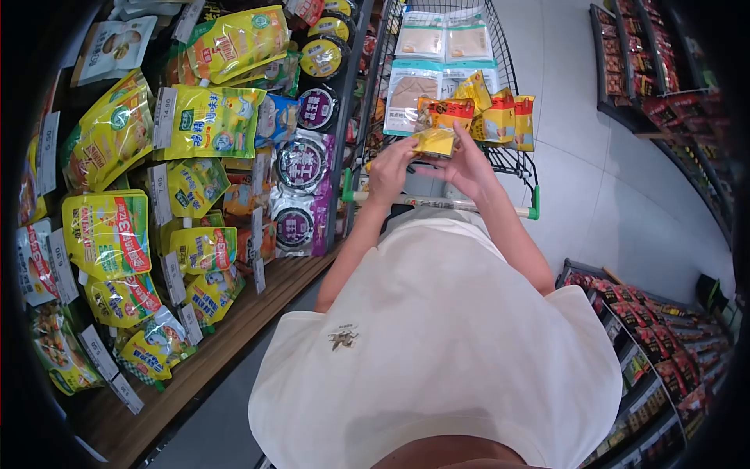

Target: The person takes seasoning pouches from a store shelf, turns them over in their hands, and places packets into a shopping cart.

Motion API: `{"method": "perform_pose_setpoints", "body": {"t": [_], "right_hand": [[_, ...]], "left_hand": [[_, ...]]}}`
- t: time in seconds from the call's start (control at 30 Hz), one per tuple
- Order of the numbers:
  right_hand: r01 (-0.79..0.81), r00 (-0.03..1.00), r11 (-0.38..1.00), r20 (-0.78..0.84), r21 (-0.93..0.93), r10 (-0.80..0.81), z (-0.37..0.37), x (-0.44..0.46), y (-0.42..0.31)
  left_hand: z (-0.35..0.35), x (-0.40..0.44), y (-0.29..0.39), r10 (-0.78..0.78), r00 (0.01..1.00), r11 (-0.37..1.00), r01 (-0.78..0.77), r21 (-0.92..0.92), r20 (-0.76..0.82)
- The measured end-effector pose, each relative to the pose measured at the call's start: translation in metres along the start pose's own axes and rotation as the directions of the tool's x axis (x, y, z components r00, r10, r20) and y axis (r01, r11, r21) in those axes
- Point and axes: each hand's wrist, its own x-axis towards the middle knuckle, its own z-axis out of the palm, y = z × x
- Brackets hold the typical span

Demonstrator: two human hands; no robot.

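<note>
Several stocked shelves, one shopping cart, one small yellow packet

On the left, yellow bags fill the shelves. The cart carries flat pale packs, with yellow-and-red packets nearer its handle. The left hand pinches the packet's left edge above the cart's near end; the right hand is spread wide at the packet's right side (whether it touches, I cannot tell).

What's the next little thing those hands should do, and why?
Perhaps lower the yellow packet into the cart: the left hand appears to grip its edge, the spread right hand is beside it, and yellow-and-red packets already lie there.
</note>
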Motion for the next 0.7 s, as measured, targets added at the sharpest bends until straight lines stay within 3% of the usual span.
{"method": "perform_pose_setpoints", "body": {"t": [0.1, 0.23, 0.43, 0.57, 0.6, 0.7], "right_hand": [[-0.050, 0.998, 0.999, -0.038, 0.011, 0.050, -0.013, 0.008, -0.004], [-0.096, 0.984, 0.986, -0.161, -0.139, 0.073, -0.011, 0.018, 0.000], [0.049, 0.994, 0.831, -0.058, -0.555, -0.097, 0.018, 0.063, 0.014], [0.155, 0.943, 0.512, -0.027, -0.845, -0.331, -0.003, 0.124, 0.024], [0.211, 0.905, 0.335, 0.054, -0.918, -0.422, -0.017, 0.144, 0.024], [0.068, 0.920, 0.283, -0.049, -0.957, -0.388, -0.033, 0.180, 0.020]], "left_hand": [[-0.004, -0.008, -0.001, 0.036, 0.999, 0.999, -0.036, 0.018, 0.010], [-0.024, -0.021, -0.007, 0.079, 0.997, 0.993, -0.078, 0.093, -0.002], [-0.046, -0.051, -0.016, -0.144, 0.982, 0.981, 0.159, 0.113, -0.126], [-0.064, -0.082, -0.023, -0.387, 0.898, 0.915, 0.402, 0.034, -0.209], [-0.070, -0.090, -0.020, -0.455, 0.860, 0.883, 0.469, 0.008, -0.230], [-0.082, -0.120, -0.019, -0.549, 0.773, 0.822, 0.568, -0.041, -0.318]]}}
